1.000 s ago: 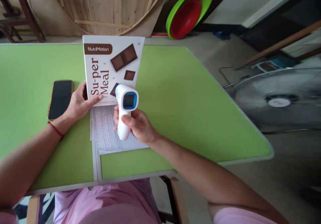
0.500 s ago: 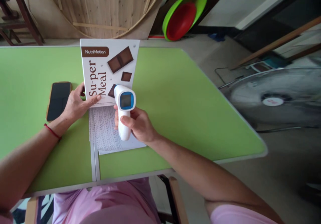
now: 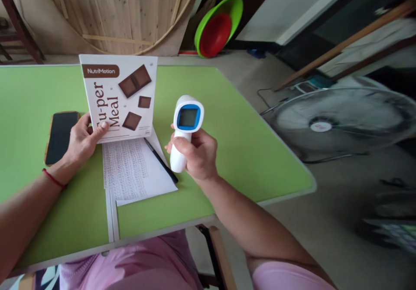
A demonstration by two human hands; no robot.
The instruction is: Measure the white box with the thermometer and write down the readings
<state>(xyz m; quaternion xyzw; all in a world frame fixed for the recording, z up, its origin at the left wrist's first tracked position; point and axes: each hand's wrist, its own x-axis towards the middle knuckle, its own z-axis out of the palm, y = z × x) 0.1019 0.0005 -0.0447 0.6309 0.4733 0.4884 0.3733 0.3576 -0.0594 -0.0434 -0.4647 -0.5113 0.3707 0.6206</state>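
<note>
Left fingers (image 3: 100,130): gripping NutriMotion box (image 3: 124,99) at its lower left, could tip if they slacken
Right fingers (image 3: 185,147): wrapped round infrared thermometer (image 3: 186,129), right of box; sloppy grip = drop
Pen (image 3: 161,161): loose on handwritten sheet (image 3: 130,173), a bump might roll it

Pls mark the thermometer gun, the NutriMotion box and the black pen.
Thermometer gun (image 3: 188,117): head view, on its screen.
NutriMotion box (image 3: 121,100): head view, middle of the printed front.
Black pen (image 3: 161,161): head view, middle of the barrel.
</note>
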